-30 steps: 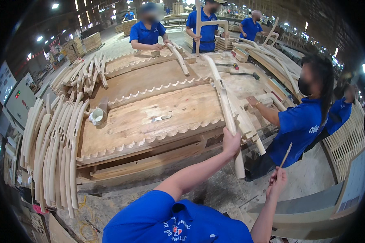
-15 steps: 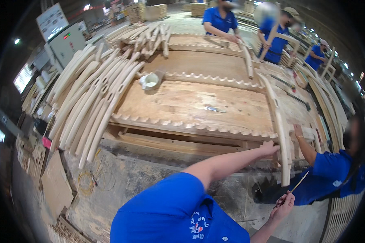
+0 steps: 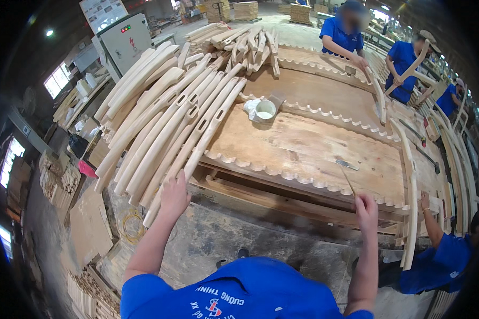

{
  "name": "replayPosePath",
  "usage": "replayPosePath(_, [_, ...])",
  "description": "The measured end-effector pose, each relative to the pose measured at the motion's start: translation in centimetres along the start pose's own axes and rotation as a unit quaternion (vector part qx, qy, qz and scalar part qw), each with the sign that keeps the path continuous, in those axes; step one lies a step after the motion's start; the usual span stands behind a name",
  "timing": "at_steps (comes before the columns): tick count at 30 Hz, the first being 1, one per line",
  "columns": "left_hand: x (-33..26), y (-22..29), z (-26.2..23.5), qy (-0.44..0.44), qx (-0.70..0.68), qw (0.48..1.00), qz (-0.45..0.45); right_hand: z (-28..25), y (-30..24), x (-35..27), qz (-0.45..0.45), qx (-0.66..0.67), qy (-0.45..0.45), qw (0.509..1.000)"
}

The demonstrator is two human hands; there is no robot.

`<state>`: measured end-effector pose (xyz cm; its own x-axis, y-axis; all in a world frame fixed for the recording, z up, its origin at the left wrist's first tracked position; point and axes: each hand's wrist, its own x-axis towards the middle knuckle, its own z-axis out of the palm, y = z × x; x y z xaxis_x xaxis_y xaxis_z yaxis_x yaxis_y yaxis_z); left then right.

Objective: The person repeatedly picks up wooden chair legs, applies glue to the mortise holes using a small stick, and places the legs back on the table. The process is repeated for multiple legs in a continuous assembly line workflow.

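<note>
I log L hand (image 3: pixel 174 198) at near end of pale, slotted, curved wooden rail (image 3: pixel 205 139), L end of long brown wooden desk (image 3: pixel 308 141), grip can't tell; R hand (image 3: pixel 366 208) closed on thin tan stick (image 3: pixel 349 181); 1 similar pale rail (image 3: pixel 413 186) apparently set out R, piled rest seemingly to do.

A woodworking workshop: shaped wooden parts (image 3: pixel 170 122) lie heaped on a workbench (image 3: pixel 314 141), with stacked timber (image 3: pixel 246 10) and blue-shirted co-workers (image 3: pixel 332 31) beyond.
</note>
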<state>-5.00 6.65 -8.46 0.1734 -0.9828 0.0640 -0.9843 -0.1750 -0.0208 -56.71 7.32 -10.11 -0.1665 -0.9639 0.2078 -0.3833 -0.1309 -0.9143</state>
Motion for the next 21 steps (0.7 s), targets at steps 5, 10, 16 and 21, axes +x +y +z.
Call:
replayPosePath(5, [0.5, -3.2, -1.0, -0.134, -0.394, 0.906, -0.079, 10.7, -7.1, 11.8, -0.133, -0.3, 0.031, 0.944])
replayPosePath(10, [-1.7, -3.8, -0.8, -0.11, -0.456, 0.883, 0.018, 18.6, -11.7, 20.8, -0.126, -0.512, -0.045, 0.849])
replayPosePath(16, [-6.3, -1.0, 1.7, -0.092, -0.508, 0.855, 0.041, 25.5, -14.3, 24.2, -0.118, -0.62, -0.106, 0.768])
replayPosePath(21, [-8.0, 1.0, 3.1, -0.114, -0.504, 0.856, 0.019, 27.2, -13.4, 24.8, -0.112, -0.617, -0.105, 0.772])
